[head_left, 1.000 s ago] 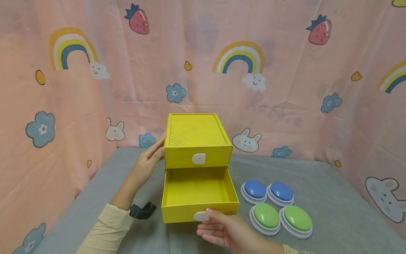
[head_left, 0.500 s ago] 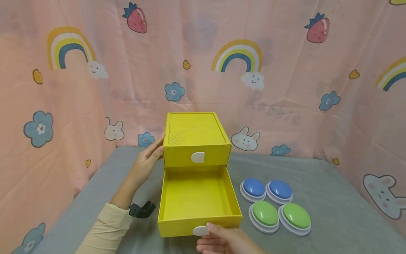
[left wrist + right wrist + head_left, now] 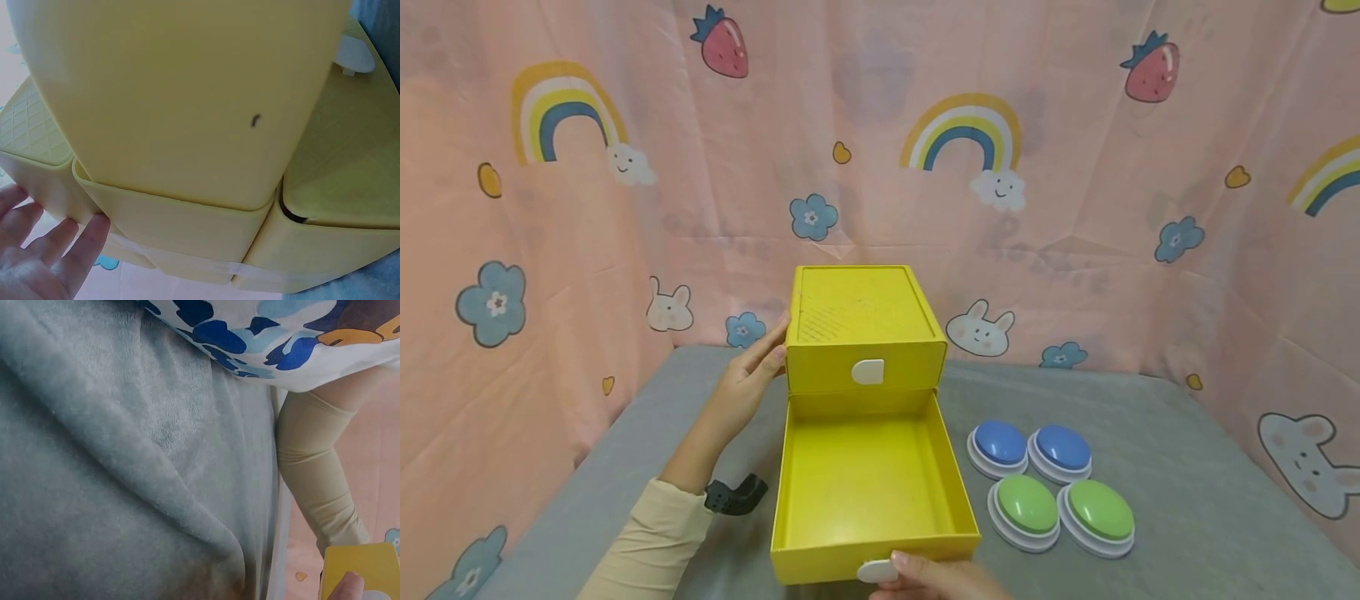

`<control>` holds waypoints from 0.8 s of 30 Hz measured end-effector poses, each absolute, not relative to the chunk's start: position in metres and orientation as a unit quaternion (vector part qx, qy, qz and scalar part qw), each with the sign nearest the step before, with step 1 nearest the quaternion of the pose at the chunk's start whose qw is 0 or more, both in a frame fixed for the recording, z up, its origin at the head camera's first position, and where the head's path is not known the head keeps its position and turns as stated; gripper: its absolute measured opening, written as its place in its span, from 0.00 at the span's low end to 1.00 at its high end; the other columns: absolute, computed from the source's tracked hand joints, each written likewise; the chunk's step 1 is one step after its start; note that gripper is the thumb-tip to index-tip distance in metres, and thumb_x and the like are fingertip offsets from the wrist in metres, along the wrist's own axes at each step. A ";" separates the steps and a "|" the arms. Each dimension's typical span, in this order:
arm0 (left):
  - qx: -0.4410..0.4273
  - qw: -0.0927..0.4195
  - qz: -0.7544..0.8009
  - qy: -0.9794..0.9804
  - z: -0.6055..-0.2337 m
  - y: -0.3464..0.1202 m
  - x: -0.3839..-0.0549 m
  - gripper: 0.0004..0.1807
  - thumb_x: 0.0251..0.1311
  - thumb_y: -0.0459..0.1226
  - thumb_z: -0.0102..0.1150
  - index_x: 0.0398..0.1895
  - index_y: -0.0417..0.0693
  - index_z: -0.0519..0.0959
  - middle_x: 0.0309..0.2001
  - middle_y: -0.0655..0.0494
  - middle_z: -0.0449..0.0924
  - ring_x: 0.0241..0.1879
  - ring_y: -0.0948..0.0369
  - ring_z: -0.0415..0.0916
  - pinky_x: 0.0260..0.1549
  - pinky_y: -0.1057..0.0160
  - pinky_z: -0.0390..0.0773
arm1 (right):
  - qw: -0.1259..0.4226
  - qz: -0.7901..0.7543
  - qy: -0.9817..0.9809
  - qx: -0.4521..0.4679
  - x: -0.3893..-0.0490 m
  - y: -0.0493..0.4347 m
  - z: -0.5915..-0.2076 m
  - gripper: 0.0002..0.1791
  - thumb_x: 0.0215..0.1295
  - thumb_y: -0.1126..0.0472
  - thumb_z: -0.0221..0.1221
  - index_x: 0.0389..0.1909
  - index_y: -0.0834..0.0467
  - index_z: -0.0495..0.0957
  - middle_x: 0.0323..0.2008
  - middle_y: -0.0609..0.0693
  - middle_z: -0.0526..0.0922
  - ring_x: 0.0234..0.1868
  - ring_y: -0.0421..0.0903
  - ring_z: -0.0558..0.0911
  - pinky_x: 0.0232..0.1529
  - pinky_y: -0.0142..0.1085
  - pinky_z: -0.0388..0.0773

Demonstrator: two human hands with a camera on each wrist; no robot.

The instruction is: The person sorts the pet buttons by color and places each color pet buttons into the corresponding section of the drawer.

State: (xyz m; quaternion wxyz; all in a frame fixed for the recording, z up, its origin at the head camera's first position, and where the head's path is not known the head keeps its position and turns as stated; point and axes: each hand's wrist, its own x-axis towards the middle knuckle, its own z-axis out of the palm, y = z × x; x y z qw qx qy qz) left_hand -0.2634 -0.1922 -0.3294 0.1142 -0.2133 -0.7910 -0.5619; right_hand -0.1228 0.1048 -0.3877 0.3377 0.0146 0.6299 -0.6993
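In the head view, a yellow two-drawer box [image 3: 865, 304] stands on a grey cloth. Its lower drawer [image 3: 857, 475] is pulled far out, with nothing lying in it; the upper drawer [image 3: 820, 371] sits flush. At the bottom, my right hand [image 3: 943, 577] pinches the lower drawer's white handle [image 3: 877, 571], thumb on top, its lower part cut off by the frame edge. The right wrist view catches just the thumb [image 3: 349, 589] against the yellow drawer front [image 3: 353, 559]. My left hand [image 3: 741, 385] rests on the box's left side with fairly straight fingers, also seen in the left wrist view touching the yellow side.
Right of the box are two blue dome buttons [image 3: 1060, 448] and two green dome buttons [image 3: 1101, 510] on white bases. A black strap [image 3: 735, 496] is at the left wrist. Pink printed curtains [image 3: 1075, 250] hang behind and at both sides of the grey cloth [image 3: 1172, 467].
The lower drawer has slid out toward me, with my right hand on its handle moving along. My left hand has stayed against the box side. The dome buttons have not moved.
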 end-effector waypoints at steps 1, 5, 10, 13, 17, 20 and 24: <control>-0.212 0.113 -0.563 -0.791 -0.330 -0.192 -0.264 0.29 0.79 0.47 0.39 0.79 0.61 0.53 0.80 0.60 0.47 0.76 0.52 0.57 0.67 0.40 0.68 | 0.338 -0.699 0.631 0.014 -0.123 0.105 -0.388 0.31 0.64 0.43 0.63 0.49 0.69 0.82 0.40 0.53 0.90 0.40 0.43 0.88 0.48 0.36 0.86; -0.211 0.112 -0.565 -0.790 -0.330 -0.193 -0.264 0.29 0.79 0.48 0.40 0.79 0.61 0.53 0.81 0.60 0.45 0.76 0.53 0.56 0.67 0.41 0.68 | 0.335 -0.694 0.637 0.011 -0.122 0.104 -0.390 0.30 0.64 0.44 0.63 0.46 0.69 0.83 0.40 0.52 0.90 0.40 0.42 0.88 0.48 0.36 0.86; -0.212 0.110 -0.566 -0.789 -0.329 -0.193 -0.264 0.29 0.78 0.48 0.40 0.79 0.61 0.53 0.80 0.63 0.45 0.76 0.53 0.56 0.68 0.41 0.68 | 0.336 -0.691 0.640 0.014 -0.124 0.105 -0.391 0.28 0.65 0.45 0.63 0.46 0.70 0.83 0.40 0.53 0.90 0.40 0.42 0.88 0.49 0.37 0.86; -0.213 0.111 -0.564 -0.790 -0.330 -0.193 -0.264 0.29 0.78 0.48 0.40 0.79 0.61 0.53 0.81 0.61 0.45 0.76 0.52 0.57 0.68 0.41 0.69 | 0.339 -0.693 0.636 0.011 -0.125 0.106 -0.393 0.27 0.66 0.47 0.63 0.47 0.70 0.82 0.39 0.51 0.89 0.40 0.42 0.87 0.49 0.38 0.85; -0.215 0.115 -0.562 -0.791 -0.330 -0.193 -0.264 0.29 0.79 0.47 0.39 0.79 0.59 0.53 0.81 0.55 0.45 0.76 0.50 0.56 0.67 0.40 0.69 | 0.339 -0.701 0.627 0.006 -0.128 0.105 -0.396 0.27 0.65 0.46 0.63 0.49 0.67 0.81 0.38 0.49 0.89 0.40 0.42 0.87 0.49 0.37 0.85; -0.214 0.114 -0.562 -0.791 -0.330 -0.193 -0.264 0.29 0.79 0.47 0.39 0.79 0.59 0.53 0.81 0.55 0.45 0.76 0.51 0.56 0.67 0.40 0.69 | 0.337 -0.701 0.628 -0.003 -0.130 0.105 -0.398 0.27 0.65 0.46 0.63 0.50 0.67 0.82 0.38 0.49 0.90 0.40 0.41 0.88 0.48 0.36 0.85; -0.213 0.110 -0.564 -0.790 -0.329 -0.193 -0.264 0.29 0.79 0.48 0.40 0.79 0.60 0.53 0.81 0.58 0.45 0.76 0.52 0.56 0.68 0.41 0.69 | 0.345 -0.698 0.627 -0.008 -0.131 0.106 -0.400 0.27 0.65 0.47 0.63 0.50 0.68 0.82 0.40 0.49 0.89 0.41 0.41 0.87 0.49 0.36 0.85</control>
